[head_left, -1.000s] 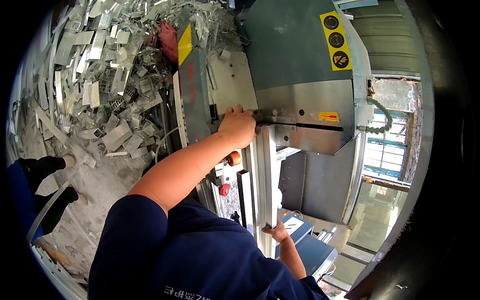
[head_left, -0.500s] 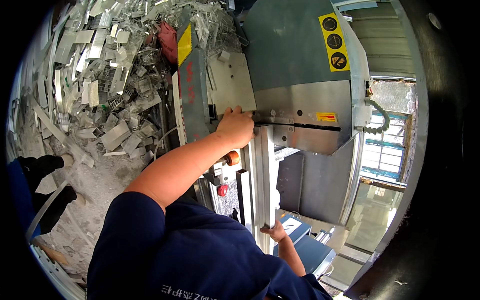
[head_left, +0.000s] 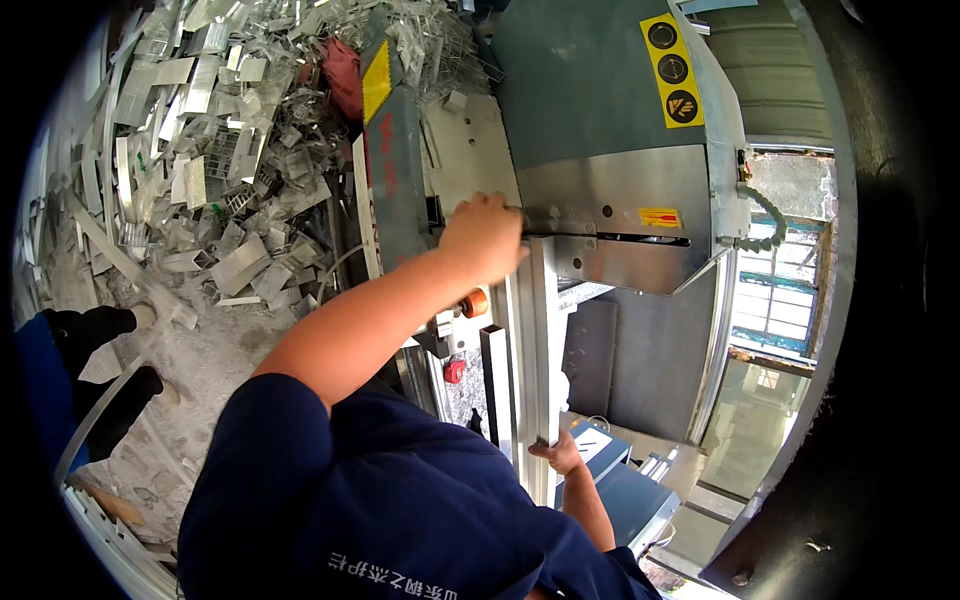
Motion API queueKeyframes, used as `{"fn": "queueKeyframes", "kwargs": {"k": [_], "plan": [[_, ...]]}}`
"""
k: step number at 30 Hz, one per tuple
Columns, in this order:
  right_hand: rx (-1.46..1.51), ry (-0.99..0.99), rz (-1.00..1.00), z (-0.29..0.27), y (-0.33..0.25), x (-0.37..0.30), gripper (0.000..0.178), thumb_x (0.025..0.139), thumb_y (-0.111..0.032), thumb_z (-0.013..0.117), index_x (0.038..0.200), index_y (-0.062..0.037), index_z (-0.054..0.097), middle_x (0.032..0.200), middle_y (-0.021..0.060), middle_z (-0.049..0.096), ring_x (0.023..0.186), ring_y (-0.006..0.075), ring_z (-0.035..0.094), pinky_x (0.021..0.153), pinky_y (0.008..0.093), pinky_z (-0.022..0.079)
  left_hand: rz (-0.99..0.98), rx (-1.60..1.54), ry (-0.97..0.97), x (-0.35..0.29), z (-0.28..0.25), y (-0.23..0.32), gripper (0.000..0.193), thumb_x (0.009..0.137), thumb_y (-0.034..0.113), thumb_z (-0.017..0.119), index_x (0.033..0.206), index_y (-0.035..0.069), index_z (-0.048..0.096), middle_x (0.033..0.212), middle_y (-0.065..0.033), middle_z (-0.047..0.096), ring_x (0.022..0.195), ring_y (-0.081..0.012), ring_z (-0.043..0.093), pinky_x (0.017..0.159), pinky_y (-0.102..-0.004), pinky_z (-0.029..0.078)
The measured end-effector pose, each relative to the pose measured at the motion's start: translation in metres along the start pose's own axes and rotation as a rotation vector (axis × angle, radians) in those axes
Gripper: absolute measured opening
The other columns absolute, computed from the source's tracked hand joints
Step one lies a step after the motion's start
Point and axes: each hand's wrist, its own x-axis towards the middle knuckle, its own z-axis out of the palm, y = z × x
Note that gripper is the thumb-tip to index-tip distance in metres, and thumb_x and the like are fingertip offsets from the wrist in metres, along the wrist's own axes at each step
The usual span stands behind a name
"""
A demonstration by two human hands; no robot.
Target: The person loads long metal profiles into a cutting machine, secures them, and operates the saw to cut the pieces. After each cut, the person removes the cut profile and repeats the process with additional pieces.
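A long silvery metal profile (head_left: 541,340) runs up to the slotted steel guard (head_left: 610,205) of a big grey-green cutting machine (head_left: 590,80). My left hand (head_left: 485,240) lies over the profile's far end beside the guard, palm down with fingers bent. The fingertips are partly hidden and slightly blurred. Lower down, my right hand (head_left: 562,453) is closed round the near part of the profile. Just left of it stands a shorter square tube (head_left: 494,385) with an open end.
Metal offcuts (head_left: 240,170) are heaped at the far left. Another person's dark-clad legs (head_left: 105,380) show at the left edge. Near my left forearm are an orange knob (head_left: 474,302) and a red knob (head_left: 455,372). Blue-grey equipment (head_left: 630,500) stands at the lower right.
The view has shifted slightly. My left hand stays by the guard, its fingers drawn in more than before. My right hand keeps its grip on the profile.
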Motion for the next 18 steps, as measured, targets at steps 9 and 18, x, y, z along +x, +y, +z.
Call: {"fn": "queueKeyframes", "kwargs": {"k": [9, 18], "plan": [[-0.019, 0.029, -0.020, 0.004, 0.007, 0.000, 0.037, 0.068, -0.011, 0.081, 0.101, 0.0002, 0.070, 0.089, 0.0058, 0.071, 0.081, 0.0170, 0.064, 0.078, 0.0346, 0.051, -0.016, -0.380, -1.022, -0.146, 0.023, 0.037, 0.062, 0.087, 0.062, 0.064, 0.094, 0.001, 0.072, 0.078, -0.0171, 0.070, 0.070, -0.0326, 0.068, 0.070, -0.0425, 0.053], [-0.054, 0.062, -0.041, 0.000, 0.017, 0.005, 0.042, 0.069, -0.012, 0.082, 0.105, 0.0019, 0.067, 0.090, 0.0082, 0.071, 0.081, 0.0170, 0.064, 0.078, 0.0345, 0.052, -0.367, -1.118, -0.677, -0.139, 0.113, 0.076, 0.036, 0.095, 0.035, 0.065, 0.096, -0.001, 0.070, 0.073, -0.0082, 0.068, 0.053, -0.0149, 0.066, 0.054, -0.0293, 0.053]]}}
